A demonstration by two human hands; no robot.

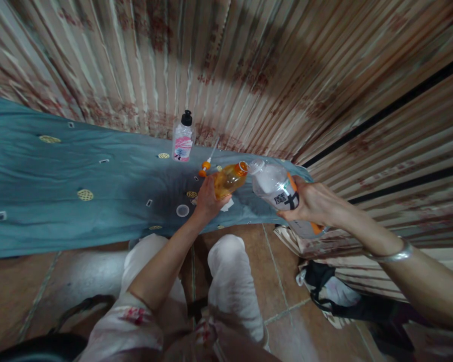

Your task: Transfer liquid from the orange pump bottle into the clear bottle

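Note:
My left hand (208, 197) is wrapped round an amber bottle (226, 182), its uncapped mouth tilted up to the right. In my right hand (312, 203) is a large clear plastic bottle (272, 183) with an orange and white label, tipped so that its neck points left. The two bottle mouths are side by side; I cannot tell whether they touch or whether liquid flows. Just behind my left hand lies an orange and white pump top (205, 167) with a thin tube. A small clear round cap (182, 210) is on the cloth near my left wrist.
A clear bottle with a black pump (183, 138) and pink label stands at the back of the blue-green cloth (117, 176). A pleated curtain (154, 75) hangs behind. Dark bags (335, 291) lie on the tiled floor at right.

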